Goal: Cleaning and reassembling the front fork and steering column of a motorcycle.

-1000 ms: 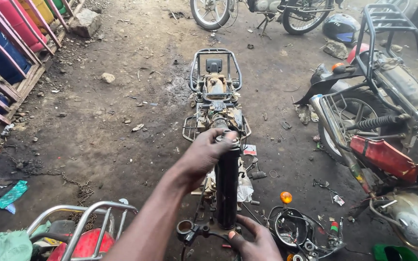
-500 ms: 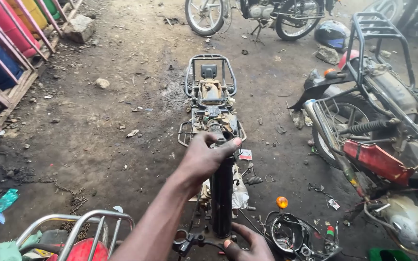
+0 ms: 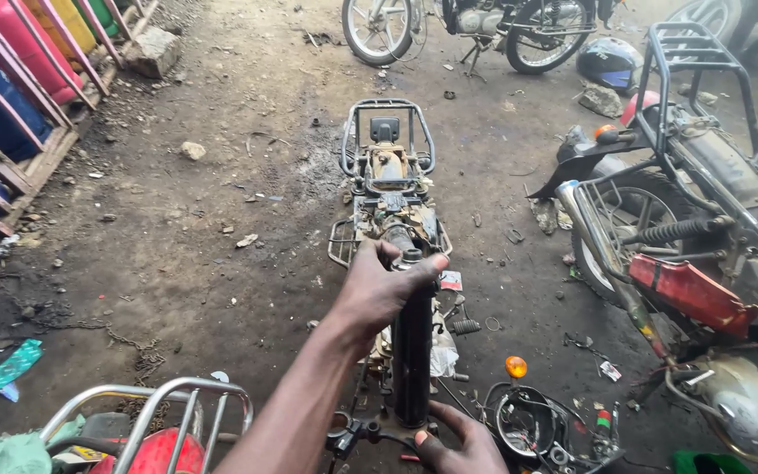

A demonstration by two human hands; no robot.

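Left hand clasps the top of a black fork tube, fingers wrapped over its cap. Tube stands upright at bottom centre, in front of a stripped motorcycle frame lying on the dirt ground. Right hand grips the tube's lower end, at the bottom edge. Orange indicator just right of tube. Red motorcycle parked at right.
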